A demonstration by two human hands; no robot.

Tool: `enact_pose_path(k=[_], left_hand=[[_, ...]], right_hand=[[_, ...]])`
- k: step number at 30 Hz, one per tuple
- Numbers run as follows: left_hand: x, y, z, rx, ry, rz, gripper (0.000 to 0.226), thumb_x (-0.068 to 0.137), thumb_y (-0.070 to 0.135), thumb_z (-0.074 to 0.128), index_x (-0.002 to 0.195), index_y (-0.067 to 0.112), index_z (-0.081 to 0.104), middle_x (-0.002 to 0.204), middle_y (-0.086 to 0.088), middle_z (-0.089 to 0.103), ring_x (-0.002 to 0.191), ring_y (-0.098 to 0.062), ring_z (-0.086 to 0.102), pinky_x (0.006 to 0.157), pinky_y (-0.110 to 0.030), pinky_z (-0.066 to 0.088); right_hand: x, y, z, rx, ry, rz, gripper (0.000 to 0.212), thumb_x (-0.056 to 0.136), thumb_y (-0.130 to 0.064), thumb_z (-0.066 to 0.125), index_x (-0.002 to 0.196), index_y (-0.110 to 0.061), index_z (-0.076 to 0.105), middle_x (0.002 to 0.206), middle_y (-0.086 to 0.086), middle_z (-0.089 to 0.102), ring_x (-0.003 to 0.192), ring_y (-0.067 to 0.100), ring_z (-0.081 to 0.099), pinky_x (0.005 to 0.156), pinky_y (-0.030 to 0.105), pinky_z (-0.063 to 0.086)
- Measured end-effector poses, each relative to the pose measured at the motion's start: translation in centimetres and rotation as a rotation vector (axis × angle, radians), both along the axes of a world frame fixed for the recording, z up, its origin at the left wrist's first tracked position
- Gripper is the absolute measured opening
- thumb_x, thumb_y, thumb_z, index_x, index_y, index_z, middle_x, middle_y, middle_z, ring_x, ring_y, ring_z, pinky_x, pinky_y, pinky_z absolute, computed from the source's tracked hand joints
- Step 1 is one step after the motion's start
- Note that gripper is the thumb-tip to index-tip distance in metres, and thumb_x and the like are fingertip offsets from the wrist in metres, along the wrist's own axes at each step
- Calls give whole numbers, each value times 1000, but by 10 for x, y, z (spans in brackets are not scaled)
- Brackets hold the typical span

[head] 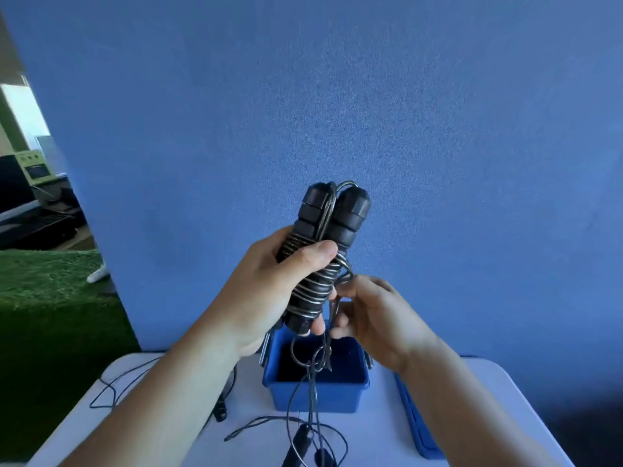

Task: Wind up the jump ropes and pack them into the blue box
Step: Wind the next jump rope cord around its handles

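My left hand (pixel 269 284) grips two black jump rope handles (pixel 328 227) held side by side and upright, with thin grey cord wound several turns around them. My right hand (pixel 367 311) pinches the loose cord (pixel 312 375) just right of the handles. That cord hangs down in loops over the open blue box (pixel 317 396) on the white table (pixel 381 433). Another jump rope (pixel 300 439) with black handles lies loose on the table in front of the box. A further black handle (pixel 220 411) and its cord lie at the left, partly hidden by my left forearm.
The box's blue lid (pixel 416 419) lies flat on the table to the right of the box. A blue wall panel stands right behind the table. Green turf, a white shoe and furniture show at the far left.
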State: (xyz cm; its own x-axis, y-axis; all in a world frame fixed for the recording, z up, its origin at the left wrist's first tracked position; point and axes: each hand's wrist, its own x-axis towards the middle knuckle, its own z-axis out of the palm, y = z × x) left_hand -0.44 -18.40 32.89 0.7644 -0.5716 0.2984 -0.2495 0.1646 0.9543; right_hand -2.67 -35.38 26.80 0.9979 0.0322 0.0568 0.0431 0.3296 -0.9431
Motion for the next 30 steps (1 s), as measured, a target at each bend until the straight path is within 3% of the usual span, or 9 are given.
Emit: enact_pose_path(k=[5,10,13,17,19,22,24,27,30], left_hand=[[6,5,1,7,69,-16,26,85,42,63,86,16,64,76,-21,66,44,-31,59,51,-34,46],[13,14,1,-2,109,47,22,82,45,64,80,23,68,74,-20,66,45,-31,58,52,-33,46],[17,20,-2,6,130,86,23,81,47,65,80,24,67,75,-19,66,46,-31,58,52,-34,46],[19,18,-6,16,141,73,26,82,46,66,83,20,66,75,-20,65,46,-32,58,51,-34,46],[19,17,-7,12,140,75,28,83,45,67,85,18,64,75,-20,65,45,-32,58,50,-33,46],[20,19,-7,12,150,100,33,83,46,73,92,15,63,74,-19,66,45,-32,58,50,-32,46],[21,21,-7,7,162,126,39,83,48,73,96,13,62,74,-18,66,46,-32,57,49,-33,46],[22,24,-5,2,154,157,44,76,49,67,98,11,59,74,-17,65,45,-31,56,48,-31,46],[23,25,-5,-4,149,175,43,75,49,65,96,12,58,74,-17,65,44,-30,57,47,-31,45]], right_hand=[[6,-2,-8,59,-66,23,9,76,-10,55,82,-3,57,77,4,64,52,17,48,47,28,50],[10,-15,-20,87,-136,-142,5,79,-10,62,75,-10,60,85,9,60,60,21,58,55,31,55],[9,-25,-33,-231,-186,-239,22,77,-2,58,95,-12,67,87,8,61,68,22,58,63,32,57],[6,-21,-38,-544,-208,-59,45,82,-2,49,117,-18,72,73,10,57,66,24,55,58,27,53],[3,-15,-39,-526,-196,62,46,79,-5,46,115,-10,74,79,3,67,77,20,57,64,33,55],[-1,-20,-46,-475,-151,89,46,77,-6,44,109,-8,76,107,18,70,94,23,61,80,44,58],[-4,-29,-56,-485,-117,71,46,75,-6,43,108,-10,75,113,10,72,101,25,63,85,42,58],[-11,-39,-76,-706,-97,28,40,70,-5,51,98,-21,76,99,3,74,95,26,65,78,35,57],[-22,-43,-99,-922,-77,7,22,73,-11,59,87,-26,65,85,-3,68,75,9,60,71,35,54]])
